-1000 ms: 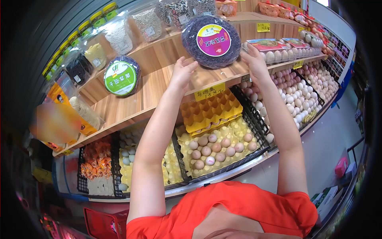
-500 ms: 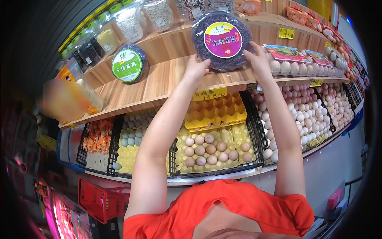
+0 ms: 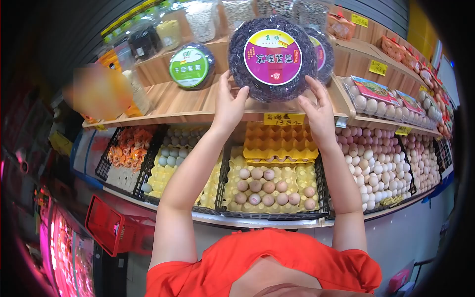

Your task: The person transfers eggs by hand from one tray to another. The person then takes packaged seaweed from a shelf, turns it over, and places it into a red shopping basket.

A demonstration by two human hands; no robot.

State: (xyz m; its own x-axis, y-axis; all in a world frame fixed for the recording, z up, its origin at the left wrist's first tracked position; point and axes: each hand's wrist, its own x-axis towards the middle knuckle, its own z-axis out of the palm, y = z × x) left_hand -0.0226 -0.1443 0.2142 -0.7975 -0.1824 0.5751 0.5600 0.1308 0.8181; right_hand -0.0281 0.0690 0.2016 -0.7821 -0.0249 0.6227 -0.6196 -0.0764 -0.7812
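Observation:
A round, dark, plastic-wrapped package (image 3: 272,89) with a purple and yellow label is held up between both hands, in front of the wooden shelf. My left hand (image 3: 230,103) grips its lower left edge, thumb and fingers on the rim. At its lower right edge is my right hand (image 3: 316,106), with the fingers curved against the rim. Behind it, partly hidden, a second dark package (image 3: 326,55) with a purple label stands on the shelf. Further left on the shelf leans a dark round package (image 3: 192,67) with a green label.
Below the shelf (image 3: 173,119), black crates hold brown eggs (image 3: 268,187), white eggs (image 3: 378,173) and yellow trays (image 3: 281,141). Boxed eggs (image 3: 376,104) sit at the shelf's right. A red basket (image 3: 116,230) is at lower left. Bagged grains (image 3: 202,22) line the upper shelf.
Both hands have lifted the purple-labelled package off the shelf and brought it closer. The second purple-labelled package behind it has come into view. The camera view has shifted.

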